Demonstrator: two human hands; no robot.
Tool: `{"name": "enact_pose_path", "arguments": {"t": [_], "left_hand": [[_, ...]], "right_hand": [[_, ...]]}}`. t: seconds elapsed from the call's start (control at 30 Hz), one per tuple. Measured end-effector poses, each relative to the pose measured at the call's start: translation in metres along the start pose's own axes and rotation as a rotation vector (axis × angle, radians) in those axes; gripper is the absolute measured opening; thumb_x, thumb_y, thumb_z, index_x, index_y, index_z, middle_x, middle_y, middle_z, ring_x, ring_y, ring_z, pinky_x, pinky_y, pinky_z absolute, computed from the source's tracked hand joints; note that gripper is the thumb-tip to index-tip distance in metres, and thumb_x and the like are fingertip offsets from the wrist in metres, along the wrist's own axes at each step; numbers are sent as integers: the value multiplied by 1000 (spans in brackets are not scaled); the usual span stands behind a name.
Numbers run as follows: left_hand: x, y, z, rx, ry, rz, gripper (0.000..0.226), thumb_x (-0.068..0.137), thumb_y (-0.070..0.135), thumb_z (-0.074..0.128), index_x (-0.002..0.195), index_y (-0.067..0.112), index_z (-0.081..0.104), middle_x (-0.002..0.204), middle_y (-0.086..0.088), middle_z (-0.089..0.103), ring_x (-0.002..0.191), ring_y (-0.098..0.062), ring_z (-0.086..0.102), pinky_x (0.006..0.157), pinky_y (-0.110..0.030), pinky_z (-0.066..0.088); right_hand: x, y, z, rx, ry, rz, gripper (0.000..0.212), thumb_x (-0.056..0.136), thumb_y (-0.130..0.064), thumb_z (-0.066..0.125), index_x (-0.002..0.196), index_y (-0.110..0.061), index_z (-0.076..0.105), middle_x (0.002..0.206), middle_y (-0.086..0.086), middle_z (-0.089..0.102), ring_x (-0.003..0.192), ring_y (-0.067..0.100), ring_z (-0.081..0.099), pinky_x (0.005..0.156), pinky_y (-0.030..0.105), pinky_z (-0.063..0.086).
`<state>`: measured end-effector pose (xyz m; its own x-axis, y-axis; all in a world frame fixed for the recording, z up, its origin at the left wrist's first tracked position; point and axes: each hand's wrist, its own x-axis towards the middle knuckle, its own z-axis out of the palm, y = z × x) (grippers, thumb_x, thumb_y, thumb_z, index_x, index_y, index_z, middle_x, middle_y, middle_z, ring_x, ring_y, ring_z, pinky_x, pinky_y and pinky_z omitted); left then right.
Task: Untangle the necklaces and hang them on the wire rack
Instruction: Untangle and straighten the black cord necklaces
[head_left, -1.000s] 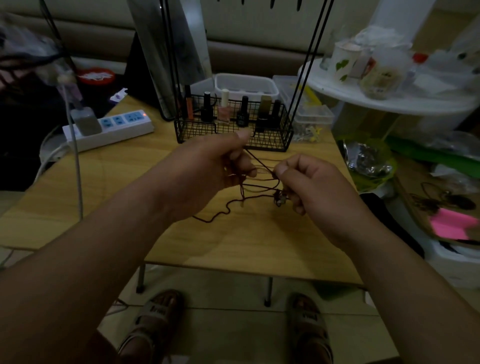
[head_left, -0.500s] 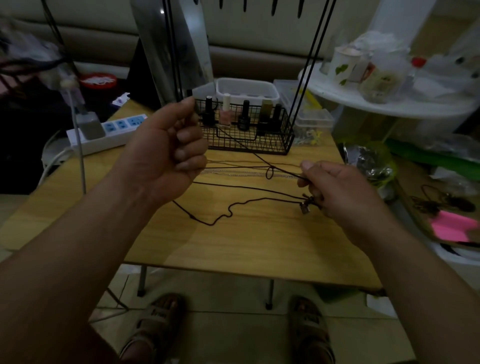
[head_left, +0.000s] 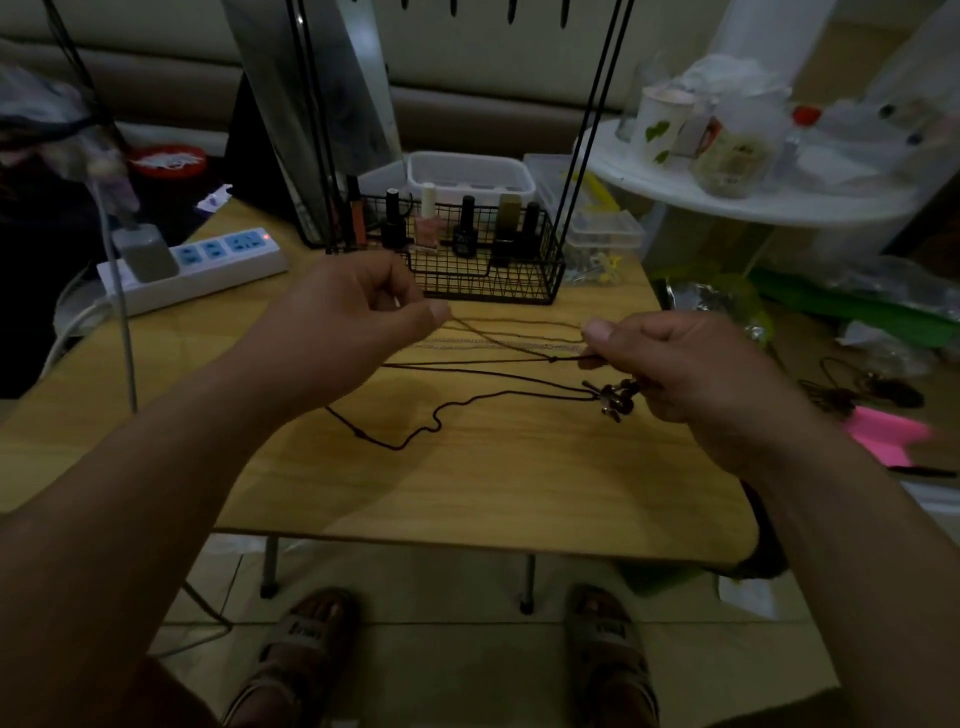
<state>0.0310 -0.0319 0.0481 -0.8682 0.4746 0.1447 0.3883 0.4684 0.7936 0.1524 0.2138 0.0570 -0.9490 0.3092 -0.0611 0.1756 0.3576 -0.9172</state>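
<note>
Both hands are up over the wooden table (head_left: 493, 478) with a dark cord necklace (head_left: 550, 358) stretched between them. The left hand (head_left: 343, 322) has its thumb and forefinger pinched on one end of the cord, with the other fingers curled in. The right hand (head_left: 680, 374) is pinching the cord just right of a little knot, fingers curled, and the beaded pendant (head_left: 613, 397) sits right at its fingertips. I can't tell if the pendant is actually gripped or just dangling there.

A couple of strands run across from hand to hand. The rest of the cord drops onto the table and lies in a loose squiggle on the near side, below the left wrist.

A thin silvery chain (head_left: 493, 344) lies flat on the table, just beyond the stretched cord and between the hands. It's too fine to say whether it's caught up in the cord.

The wire rack (head_left: 519, 283) stands at the far edge of the table, just past the hands. Its basket base holds a row of nail polish bottles (head_left: 428, 223), and the black uprights run up out of view. A white power strip (head_left: 218, 260) lies far left, and a clear plastic box (head_left: 602, 234) is to the right of the rack.
</note>
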Motion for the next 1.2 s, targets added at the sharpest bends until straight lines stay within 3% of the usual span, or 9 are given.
{"name": "enact_pose_path", "arguments": {"t": [0.1,0.2,0.3,0.4,0.5,0.67,0.83,0.97,1.2], "left_hand": [[-4,2,9,68,-96,21,15,91,49,69,98,35,70,85,8,67,69,-4,61,63,-32,51],[-7,9,22,98,-162,91,17,95,48,65,111,43,68,101,20,64,86,2,60,66,-27,48],[-10,19,30,-80,-260,117,18,101,35,62,116,41,69,107,16,70,91,-1,64,74,-28,52],[-10,26,33,-309,-355,116,20,92,25,64,109,22,73,106,-7,75,82,-28,59,74,-39,46],[-9,26,33,-374,-376,122,12,98,18,67,106,10,71,98,-9,77,70,-21,48,70,-38,42],[-7,26,33,-428,-385,112,13,91,25,68,96,13,70,88,-5,77,71,-24,46,69,-38,40],[-7,19,30,-463,-352,117,7,97,20,66,95,15,69,87,-4,72,78,-20,56,74,-31,50],[-9,17,30,-494,-298,108,10,98,20,63,98,12,70,95,-8,71,94,-16,66,86,-21,54],[-8,16,36,-454,-248,52,12,100,20,65,100,11,72,87,-1,76,89,-16,72,90,-28,58]], "right_hand": [[-3,-5,1,130,-85,-23,32,69,-55,72,61,-25,74,79,-3,71,44,1,39,48,21,29],[-1,-9,8,236,-97,-41,34,69,-55,74,66,-21,74,71,12,39,48,8,26,42,20,22],[3,-13,16,262,-84,-63,35,74,-54,72,68,-20,73,69,10,33,51,15,22,46,27,18],[8,-14,23,264,-35,-69,38,77,-55,70,72,-18,73,53,-4,38,48,12,24,45,26,18],[13,-13,27,208,37,-48,43,76,-60,70,76,-17,73,50,-11,41,44,8,29,44,24,25],[14,-12,30,198,50,-48,36,90,-52,69,77,-19,73,48,-13,45,41,4,37,44,22,28],[8,-11,31,126,57,-92,26,97,-42,66,91,-19,75,69,-8,60,50,-2,48,51,18,37],[0,-9,31,-75,172,-220,6,98,-39,66,99,-36,70,93,-19,68,70,0,59,64,22,45],[-13,-10,35,-99,75,-340,3,91,-24,74,91,-25,71,88,-5,68,75,9,62,63,16,50]]}}
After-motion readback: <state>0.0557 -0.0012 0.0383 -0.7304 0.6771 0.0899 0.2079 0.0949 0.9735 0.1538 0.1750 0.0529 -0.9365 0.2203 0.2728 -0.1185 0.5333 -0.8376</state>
